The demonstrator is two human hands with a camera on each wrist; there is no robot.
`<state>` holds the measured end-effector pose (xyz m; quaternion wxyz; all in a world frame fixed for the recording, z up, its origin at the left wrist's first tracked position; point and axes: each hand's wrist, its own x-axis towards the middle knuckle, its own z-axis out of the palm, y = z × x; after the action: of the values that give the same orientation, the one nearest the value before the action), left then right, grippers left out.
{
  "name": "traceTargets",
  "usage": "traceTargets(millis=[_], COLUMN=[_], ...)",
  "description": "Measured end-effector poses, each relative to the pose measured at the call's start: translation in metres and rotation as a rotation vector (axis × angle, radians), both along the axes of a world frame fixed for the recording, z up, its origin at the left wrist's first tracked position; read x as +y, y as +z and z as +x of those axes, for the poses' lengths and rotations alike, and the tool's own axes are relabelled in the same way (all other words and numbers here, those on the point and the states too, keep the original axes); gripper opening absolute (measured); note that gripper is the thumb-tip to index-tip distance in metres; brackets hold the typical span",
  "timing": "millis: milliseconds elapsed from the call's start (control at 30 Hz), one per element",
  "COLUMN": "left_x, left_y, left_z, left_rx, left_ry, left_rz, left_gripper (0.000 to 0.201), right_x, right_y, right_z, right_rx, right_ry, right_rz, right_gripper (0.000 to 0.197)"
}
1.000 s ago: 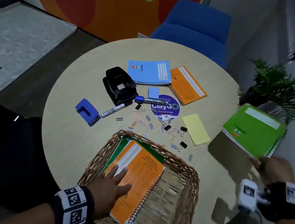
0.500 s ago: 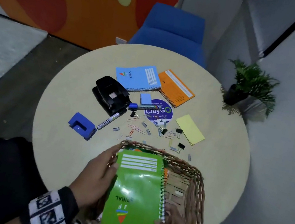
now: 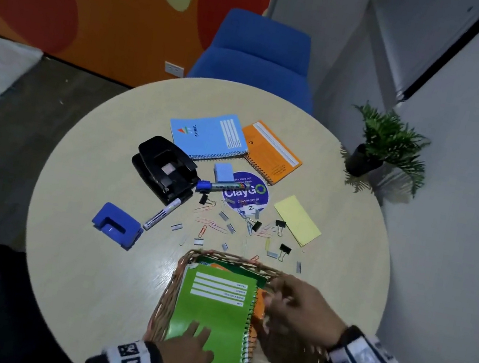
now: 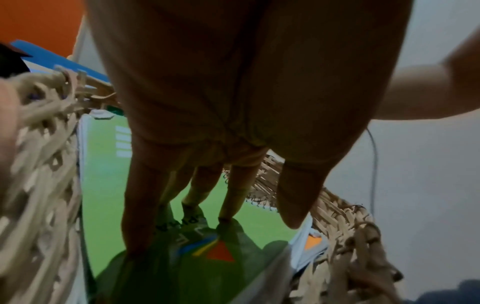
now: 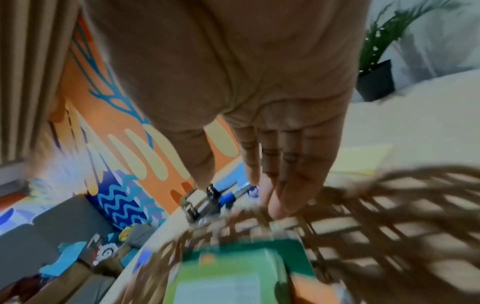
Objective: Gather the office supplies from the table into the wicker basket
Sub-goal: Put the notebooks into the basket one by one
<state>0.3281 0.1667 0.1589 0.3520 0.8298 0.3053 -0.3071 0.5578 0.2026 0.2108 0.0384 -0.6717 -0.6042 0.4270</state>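
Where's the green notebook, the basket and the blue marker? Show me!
green notebook (image 3: 208,313): head view, on the middle of its front cover.
basket (image 3: 228,257): head view, on its far woven rim.
blue marker (image 3: 224,185): head view, on the middle of its barrel.

The green spiral notebook (image 3: 215,318) lies flat, cover up, in the left half of the wicker basket (image 3: 164,302), on top of an orange notebook (image 3: 259,308). Its wire binding runs along its right edge, with white label lines at its far end.
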Motion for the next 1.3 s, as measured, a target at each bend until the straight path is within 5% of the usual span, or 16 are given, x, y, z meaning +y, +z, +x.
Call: traceTargets(millis=[133,300,467,567,700,800,867,933,1033,1167,1300], left_x=[0.013,0.043,0.062,0.072,0.075,0.076,0.077,0.078,0.080,0.082,0.085], left_y=[0.005,0.022,0.034,0.025,0.007,0.005,0.005,0.004,0.004,0.004,0.004], left_z=[-0.005,-0.023,-0.035,-0.040,-0.044,-0.044,-0.044,-0.044,-0.047,-0.051,-0.054], left_rx=[-0.069,-0.437,-0.731,-0.669,-0.528,-0.503,-0.501,-0.489,-0.475,-0.478,-0.531], left_ry=[0.084,0.681,1.088,1.075,1.100,1.078,1.104,1.110,1.083,1.027,1.020], left_rz=[-0.062,0.013,0.224,0.392,0.342,0.295,0.274,0.271,0.274,0.269,0.239], left_gripper=[0.049,0.054,0.032,0.032,0.045,0.045,0.043,0.038,0.037,0.035,0.033], right_x=[0.111,0.250,0.326,0.342,0.338,0.343,0.349,0.350,0.342,0.286,0.190], right_y=[0.003,-0.019,-0.038,-0.049,-0.060,-0.064,-0.061,-0.050,-0.012,0.061,0.117], right_z=[-0.004,-0.036,-0.064,-0.068,-0.080,-0.068,-0.067,-0.074,-0.070,-0.040,-0.007], right_rx=[0.131,0.119,-0.005,0.047,-0.071,-0.404,-0.528,-0.168,0.428,0.587,0.732], right_ry=[-0.114,-0.185,-0.167,-0.164,-0.202,0.233,0.313,0.023,-0.480,-0.338,-0.190], right_rz=[0.020,0.099,0.094,0.040,0.089,0.332,0.395,0.243,0.380,0.567,0.527], right_gripper=[0.030,0.034,0.046,0.050,0.042,0.043,0.039,0.022,0.024,0.016,0.014])
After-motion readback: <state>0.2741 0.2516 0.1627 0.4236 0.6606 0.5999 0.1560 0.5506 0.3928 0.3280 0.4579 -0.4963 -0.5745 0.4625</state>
